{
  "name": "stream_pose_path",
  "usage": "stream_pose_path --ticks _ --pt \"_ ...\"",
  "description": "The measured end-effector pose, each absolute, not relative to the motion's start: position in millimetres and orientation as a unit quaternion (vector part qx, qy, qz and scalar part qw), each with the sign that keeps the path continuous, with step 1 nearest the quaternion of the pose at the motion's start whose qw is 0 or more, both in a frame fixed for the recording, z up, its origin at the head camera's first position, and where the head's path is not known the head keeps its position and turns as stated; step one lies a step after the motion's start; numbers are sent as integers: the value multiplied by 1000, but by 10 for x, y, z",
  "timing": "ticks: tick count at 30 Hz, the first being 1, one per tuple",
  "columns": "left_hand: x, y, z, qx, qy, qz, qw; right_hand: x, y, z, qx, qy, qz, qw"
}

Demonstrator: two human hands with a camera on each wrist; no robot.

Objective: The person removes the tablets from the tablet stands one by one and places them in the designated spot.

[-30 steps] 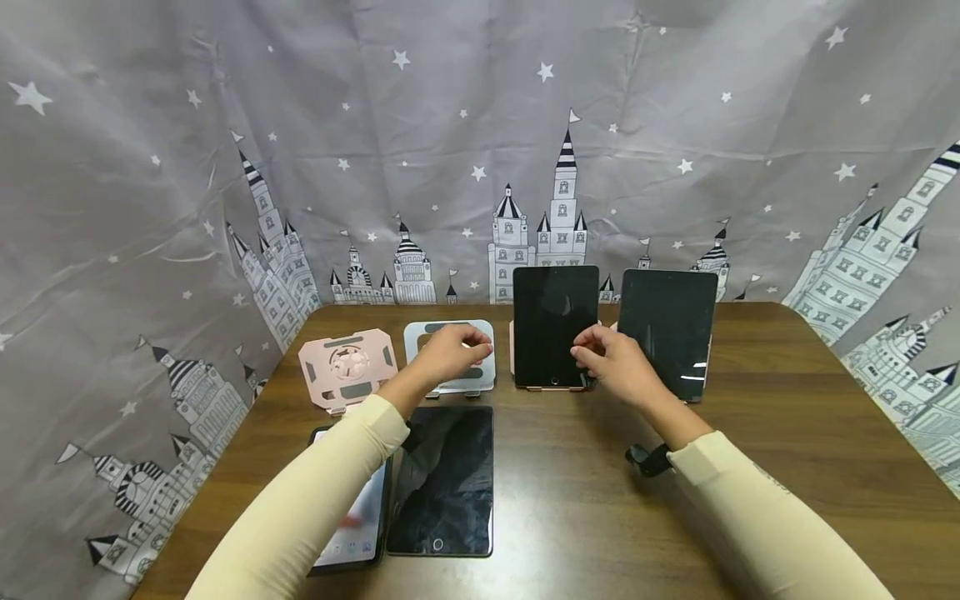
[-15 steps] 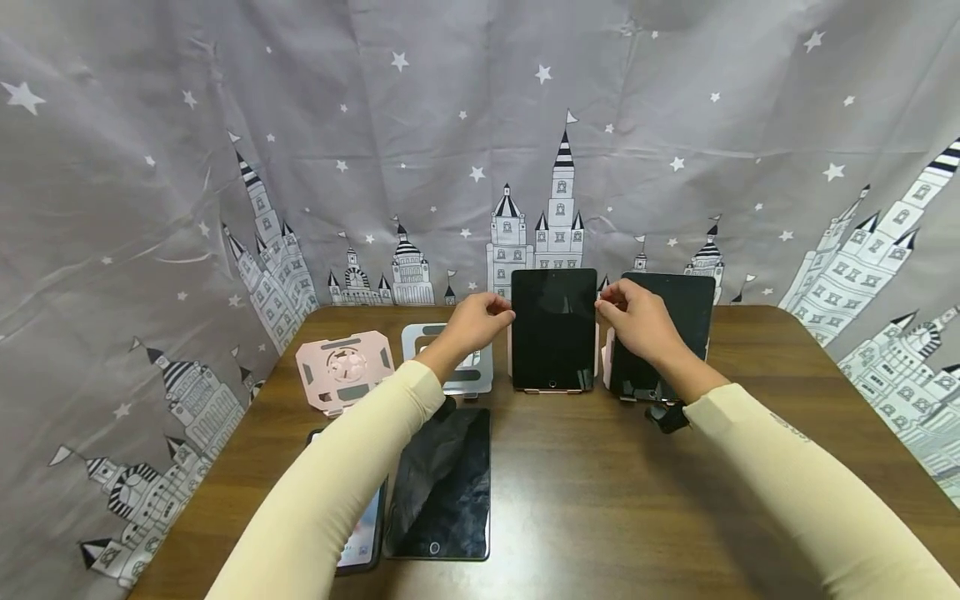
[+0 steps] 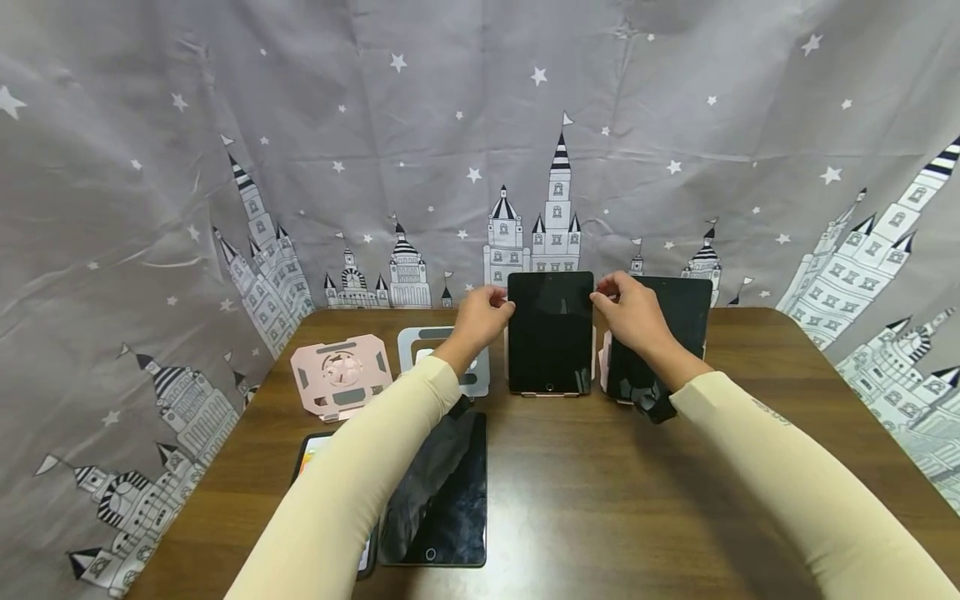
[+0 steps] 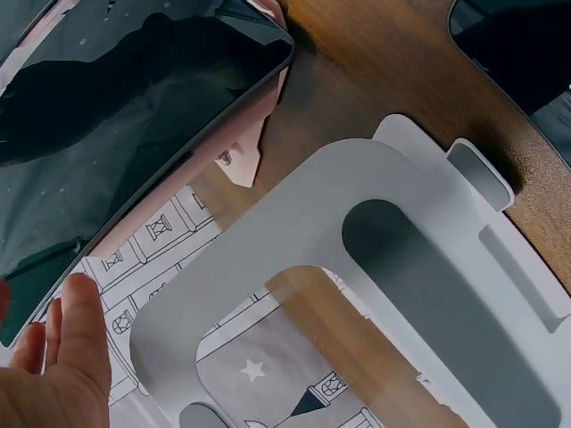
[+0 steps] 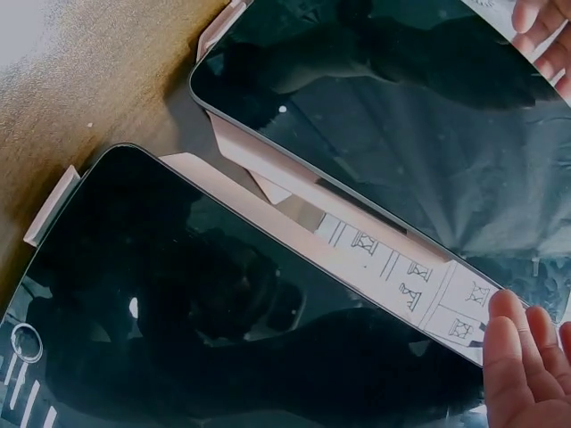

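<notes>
A black tablet (image 3: 551, 333) leans upright on a pink stand (image 5: 330, 209), screen toward me. My left hand (image 3: 482, 318) is at its left side, fingertips right at the upper edge. On the opposite side, my right hand (image 3: 633, 312) has thumb and fingertips by the right edge. Neither hand's fingers wrap around it. In the left wrist view, the left fingers (image 4: 82, 325) lie beside the tablet's rim. The right wrist view shows the right fingers (image 5: 510, 343) between this tablet and a second standing black tablet (image 5: 223, 294), which my right arm partly covers in the head view.
Left of the standing tablets are a light grey stand (image 4: 268, 232) and a pink stand (image 3: 341, 375). A dark tablet (image 3: 457, 508) lies flat in front, beside another with a lit screen (image 3: 303, 458) partly under my left sleeve. A castle-print curtain (image 3: 375, 125) hangs behind the table (image 3: 570, 500).
My left hand has moved right from over the grey stand to the middle tablet's left edge. My right hand has risen from the tablet's lower right to its upper right edge.
</notes>
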State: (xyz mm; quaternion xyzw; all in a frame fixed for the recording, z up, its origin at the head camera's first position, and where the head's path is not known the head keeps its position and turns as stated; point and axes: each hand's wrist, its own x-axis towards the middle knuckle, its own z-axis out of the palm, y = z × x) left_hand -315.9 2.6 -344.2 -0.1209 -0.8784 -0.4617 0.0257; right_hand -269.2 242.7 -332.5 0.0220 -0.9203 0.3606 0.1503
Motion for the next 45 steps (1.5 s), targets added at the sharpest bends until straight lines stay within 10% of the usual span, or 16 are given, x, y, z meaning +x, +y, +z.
stream_pose_path --ticks 45 --pt "-3037 91 -3502 -85 -833 -546 26 -2658 2469 -3706 64 -884 423 190"
